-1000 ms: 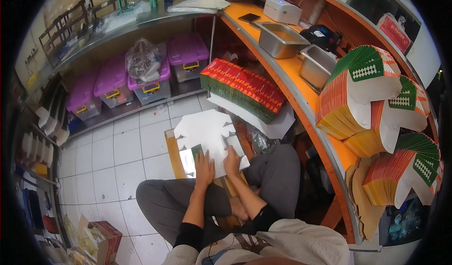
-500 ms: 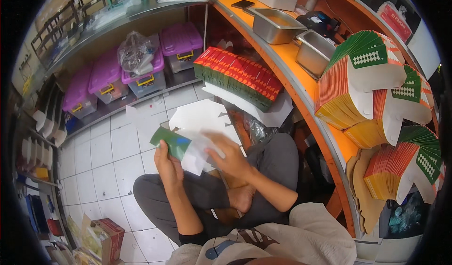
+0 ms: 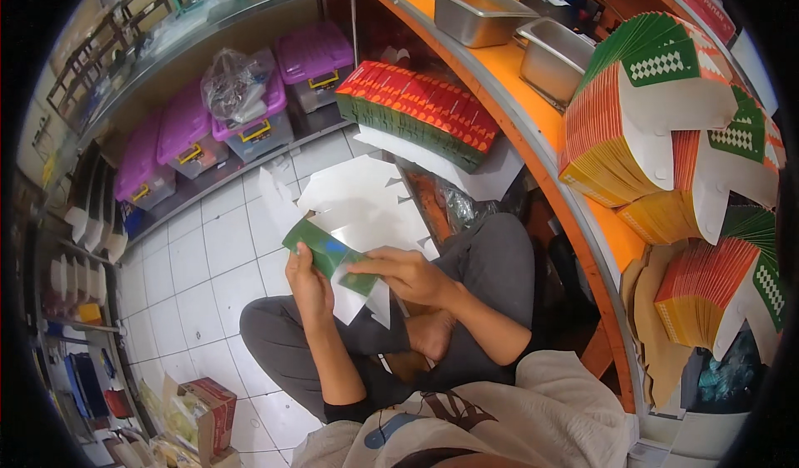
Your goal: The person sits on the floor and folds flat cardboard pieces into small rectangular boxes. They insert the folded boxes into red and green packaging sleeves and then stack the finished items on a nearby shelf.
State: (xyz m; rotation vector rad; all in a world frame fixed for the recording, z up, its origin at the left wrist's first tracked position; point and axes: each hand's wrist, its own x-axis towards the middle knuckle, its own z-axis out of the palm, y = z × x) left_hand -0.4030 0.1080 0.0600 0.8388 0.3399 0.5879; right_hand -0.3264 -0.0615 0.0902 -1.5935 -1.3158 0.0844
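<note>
A green carton [image 3: 310,239] is being held at the near left edge of the white cardboard sheet [image 3: 366,193]. Its long axis is being slanted, one end being pointed far left and the other near right, toward the right hand [image 3: 412,275]. The carton's left part is being clasped by the left hand [image 3: 310,289], the thumb being laid on top. The right end is being touched by partly extended right fingers; whether it is being gripped there cannot be told.
</note>
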